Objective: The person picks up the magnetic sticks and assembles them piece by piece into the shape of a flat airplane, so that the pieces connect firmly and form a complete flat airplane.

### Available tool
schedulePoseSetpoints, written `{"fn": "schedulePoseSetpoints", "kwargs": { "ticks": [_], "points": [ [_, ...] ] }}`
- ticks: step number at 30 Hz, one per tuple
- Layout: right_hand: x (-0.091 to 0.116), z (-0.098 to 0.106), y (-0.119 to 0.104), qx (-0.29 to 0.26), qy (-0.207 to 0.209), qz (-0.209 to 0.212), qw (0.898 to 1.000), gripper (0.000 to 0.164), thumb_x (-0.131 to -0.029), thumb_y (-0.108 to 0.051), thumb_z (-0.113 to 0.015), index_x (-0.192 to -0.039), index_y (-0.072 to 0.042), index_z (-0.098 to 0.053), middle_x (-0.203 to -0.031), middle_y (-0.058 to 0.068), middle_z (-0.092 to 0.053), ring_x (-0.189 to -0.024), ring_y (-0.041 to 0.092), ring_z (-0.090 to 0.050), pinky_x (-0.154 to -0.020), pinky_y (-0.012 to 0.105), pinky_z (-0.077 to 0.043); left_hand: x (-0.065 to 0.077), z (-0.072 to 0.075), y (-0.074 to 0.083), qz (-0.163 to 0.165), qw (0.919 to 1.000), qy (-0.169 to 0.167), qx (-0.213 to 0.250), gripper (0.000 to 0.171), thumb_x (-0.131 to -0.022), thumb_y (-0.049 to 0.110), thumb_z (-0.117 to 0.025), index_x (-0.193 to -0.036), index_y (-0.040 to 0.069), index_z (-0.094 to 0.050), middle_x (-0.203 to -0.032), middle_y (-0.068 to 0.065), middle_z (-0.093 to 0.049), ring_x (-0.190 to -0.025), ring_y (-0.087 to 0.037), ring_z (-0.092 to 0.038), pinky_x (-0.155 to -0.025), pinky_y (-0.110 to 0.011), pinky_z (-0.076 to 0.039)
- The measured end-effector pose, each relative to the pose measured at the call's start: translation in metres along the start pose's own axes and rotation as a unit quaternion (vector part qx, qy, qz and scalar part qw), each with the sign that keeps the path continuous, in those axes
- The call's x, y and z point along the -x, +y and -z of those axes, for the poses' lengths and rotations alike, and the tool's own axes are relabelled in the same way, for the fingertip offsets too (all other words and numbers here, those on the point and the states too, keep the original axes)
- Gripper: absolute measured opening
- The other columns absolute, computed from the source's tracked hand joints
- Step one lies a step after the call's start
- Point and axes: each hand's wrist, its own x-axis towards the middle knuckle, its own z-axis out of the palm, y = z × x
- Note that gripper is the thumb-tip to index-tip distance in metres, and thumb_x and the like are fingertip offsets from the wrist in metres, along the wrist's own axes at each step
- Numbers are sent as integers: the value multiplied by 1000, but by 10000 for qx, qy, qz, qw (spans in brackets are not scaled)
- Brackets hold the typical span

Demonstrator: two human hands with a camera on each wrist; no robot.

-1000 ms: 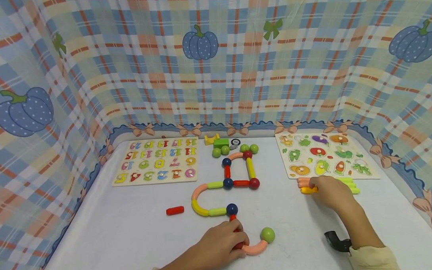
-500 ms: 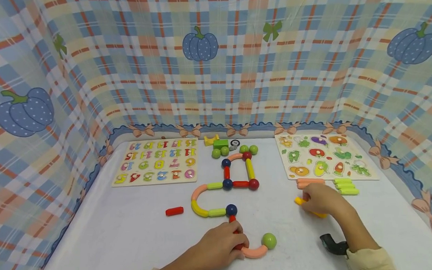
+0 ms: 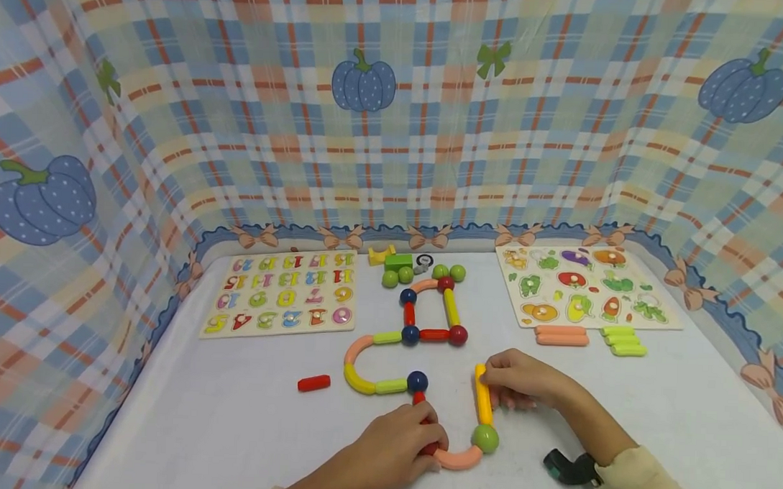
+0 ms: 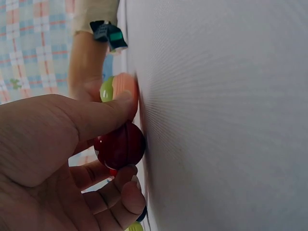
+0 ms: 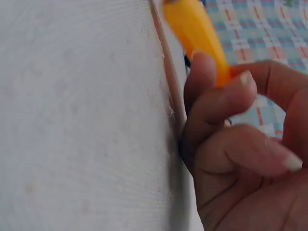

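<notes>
My left hand [image 3: 387,442] grips a dark red ball [image 4: 120,147] at the table's front, with the thumb lying against a curved peach rod [image 3: 458,459]. That rod runs right to a green ball [image 3: 485,439]. My right hand [image 3: 526,379] pinches a straight orange-yellow rod [image 3: 482,395], whose near end meets the green ball. A red rod [image 3: 420,399], partly under my left fingers, leads up to a blue ball [image 3: 417,381]. Beyond it winds a chain of rods and balls, with a curved yellow rod [image 3: 359,380] and a closed four-sided loop at the far end.
A loose red rod [image 3: 314,383] lies left. Peach rods [image 3: 561,335] and lime rods [image 3: 624,341] lie right, below a vegetable puzzle board [image 3: 591,287]. A number puzzle board [image 3: 282,295] is at back left. Green balls [image 3: 398,276] and a green block [image 3: 399,262] stand behind the chain.
My right hand has taken the orange-yellow rod from beside the peach rods and brought it left and nearer, onto the green ball. My left hand stays in place.
</notes>
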Motion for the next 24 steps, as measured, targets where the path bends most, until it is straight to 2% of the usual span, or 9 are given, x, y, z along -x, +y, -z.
{"fn": "schedulePoseSetpoints", "kwargs": {
  "ticks": [4,14,24],
  "points": [
    [-2,2,3,-140,-43,12,9999,29,-90,-26,-53,-82,1,-60,-62,14,-59,-35,11,-38,-33,17,-29,0,1,0,3,10000,-11,-9,20,-78,35,-69,-96,35,-62,-92,15,-44,-77,-2,-41,-63,-17,-41],
    [-1,-10,-5,18,-117,-212,9997,30,-88,-29,-55,-80,-2,-64,-59,9,-58,-36,11,-41,-35,17,-29,0,1,0,30,9999,-77,119,19,-78,36,-69,-96,35,-63,-94,15,-45,-77,-2,-42,-64,-17,-41],
    [1,-8,-3,-308,-662,-160,9972,32,-89,-27,-54,-81,2,-63,-60,12,-61,-36,10,-43,-34,15,-30,0,1,-1,1,9999,-57,116,20,-77,38,-70,-96,35,-62,-94,16,-45,-76,-1,-42,-63,-16,-40]
  ]
}}
